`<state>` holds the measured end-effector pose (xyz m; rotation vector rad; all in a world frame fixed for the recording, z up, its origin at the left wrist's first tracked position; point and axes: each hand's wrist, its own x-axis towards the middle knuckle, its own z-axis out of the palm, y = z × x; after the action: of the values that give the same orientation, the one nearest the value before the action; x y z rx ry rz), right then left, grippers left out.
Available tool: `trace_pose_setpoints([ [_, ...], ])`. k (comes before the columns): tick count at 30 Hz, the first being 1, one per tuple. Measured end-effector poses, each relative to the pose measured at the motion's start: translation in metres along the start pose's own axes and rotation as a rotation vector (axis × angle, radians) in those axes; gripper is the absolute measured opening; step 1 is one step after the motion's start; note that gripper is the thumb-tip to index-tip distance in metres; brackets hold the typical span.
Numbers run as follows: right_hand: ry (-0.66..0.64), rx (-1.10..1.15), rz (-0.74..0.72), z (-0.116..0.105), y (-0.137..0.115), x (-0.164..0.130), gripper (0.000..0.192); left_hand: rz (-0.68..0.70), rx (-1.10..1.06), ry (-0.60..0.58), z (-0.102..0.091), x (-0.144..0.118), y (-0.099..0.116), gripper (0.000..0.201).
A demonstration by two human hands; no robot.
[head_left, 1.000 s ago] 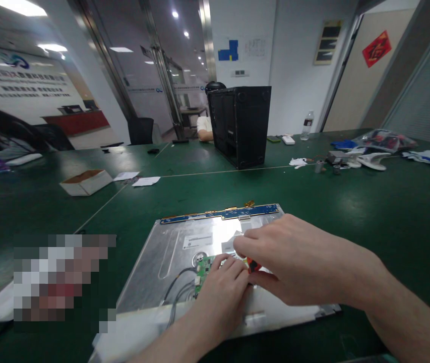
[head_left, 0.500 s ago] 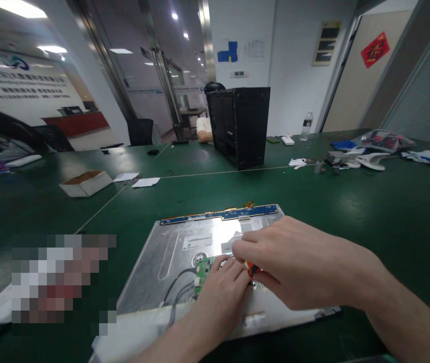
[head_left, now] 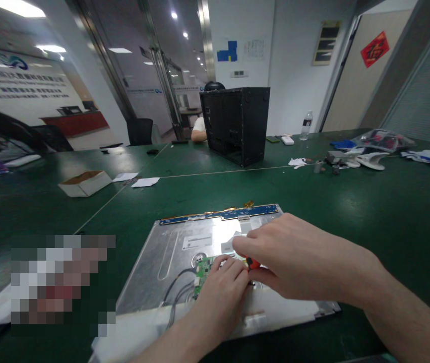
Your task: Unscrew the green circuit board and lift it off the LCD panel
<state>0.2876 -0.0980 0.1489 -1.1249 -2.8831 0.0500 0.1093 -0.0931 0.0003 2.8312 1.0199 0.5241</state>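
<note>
Unmoved: red tool (head_left: 252, 262) under right hand (head_left: 294, 262)

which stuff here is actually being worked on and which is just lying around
In hand: metal panel, green board, grey wires, red-tipped tool in right hand, left hand.
Lying about: black case, cardboard box, papers, bottle.
</note>
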Motion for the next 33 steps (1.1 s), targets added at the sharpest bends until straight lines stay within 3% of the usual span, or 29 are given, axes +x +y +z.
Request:
trace_pose_setpoints([
  [6, 0.004, 0.0, 0.006, -0.0008, 0.0001, -0.0004, 0.003, -0.003, 0.011, 0.026, 0.0016, -0.0011, 0.0, 0.02],
  [14, -0.041, 0.043, -0.048, -0.0064, -0.0021, 0.0, 0.013, 0.001, -0.006, 0.068, 0.0016, -0.0006, 0.0003, 0.025],
  [24, -0.004, 0.005, 0.011, -0.0024, -0.0009, 0.0019, 0.004, 0.005, -0.004, 0.064, 0.0021, -0.0009, -0.0008, 0.019],
  [33, -0.002, 0.04, -0.033, -0.0045, 0.0, -0.0014, 0.005, -0.013, -0.001, 0.046, 0.0004, -0.0013, 0.0018, 0.021],
])
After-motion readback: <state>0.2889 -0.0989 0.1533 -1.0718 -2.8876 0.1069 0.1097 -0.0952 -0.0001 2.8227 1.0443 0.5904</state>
